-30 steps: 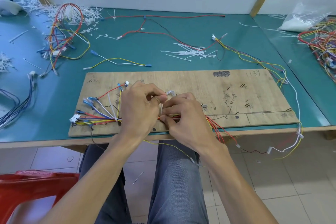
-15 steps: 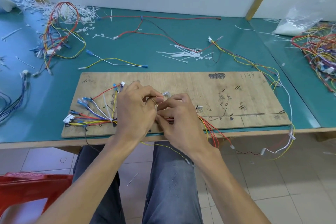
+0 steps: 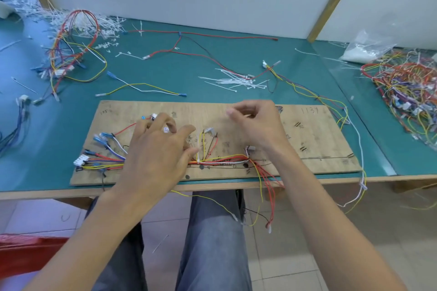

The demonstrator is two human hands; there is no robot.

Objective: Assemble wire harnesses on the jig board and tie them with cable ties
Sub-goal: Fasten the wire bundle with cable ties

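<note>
Head view, single frame. Jig board [image 3: 307, 139] lies across the centre of the frame on the green table [image 3: 165, 71], its long edge along the near table edge. Wire harness [image 3: 227, 159] runs along the lower edge of the board: branches fan out at lower left to a white connector [image 3: 81, 160], and red and yellow tails [image 3: 267, 191] hang off the front edge at lower centre. One white cable tie [image 3: 198, 149] stands upright on the trunk at mid-board, its tail apparently uncut. Left hand [image 3: 156, 156] lies palm-down over the left part of the trunk, fingers spread and nearly straight, gripping nothing; its thumb tip is just beside the upright tie. It reads as pinning the bundle flat. Right hand [image 3: 260, 127] hovers above the board's upper middle, apart from the wires, fingers loosely curled. Nothing visible in them, though slight blur means a thin tie cannot be fully ruled out. Loose cable ties [image 3: 236, 81] lie scattered on the table just beyond the board, above the right hand. Judgement: step in hand is the tying of the trunk, between one tie and the next. Next move likely calls for a fresh tie from the loose heap, looped round the trunk near the right-hand branch point while the left hand holds the wires together. The tie's tail also wants cinching and trimming.
</note>
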